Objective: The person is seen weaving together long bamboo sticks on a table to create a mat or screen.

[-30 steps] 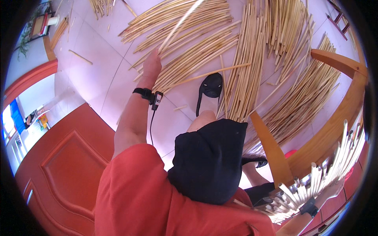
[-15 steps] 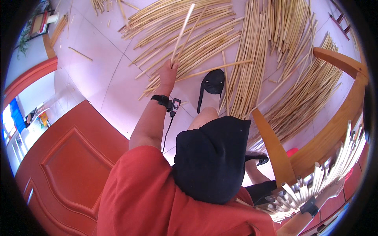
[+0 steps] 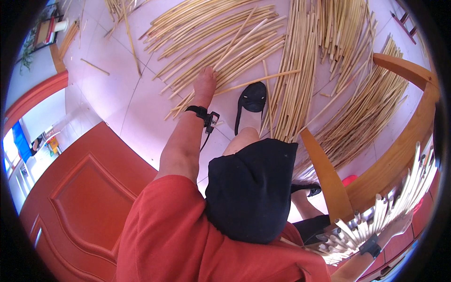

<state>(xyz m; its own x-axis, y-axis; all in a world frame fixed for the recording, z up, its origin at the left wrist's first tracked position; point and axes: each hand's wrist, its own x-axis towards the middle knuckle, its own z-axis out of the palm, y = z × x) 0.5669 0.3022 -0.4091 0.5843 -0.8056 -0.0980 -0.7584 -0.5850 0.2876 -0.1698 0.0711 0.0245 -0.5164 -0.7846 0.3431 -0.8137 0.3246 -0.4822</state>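
Left hand [image 3: 205, 83] down among pale sticks [image 3: 221, 47] on the floor [image 3: 127, 103], fingers hidden, grip unclear. Right hand [image 3: 399, 224] clutching one bundle of sticks [image 3: 376, 221]. One black shoe [image 3: 252, 97] beside left fingers.

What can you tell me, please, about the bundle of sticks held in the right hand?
The bundle of sticks is a thick sheaf of pale, straw-coloured peeled canes, their cut ends facing the camera. It slants up toward the right rim, beside a curved wooden chair frame. The right hand, wearing a dark wrist strap, supports it from below.
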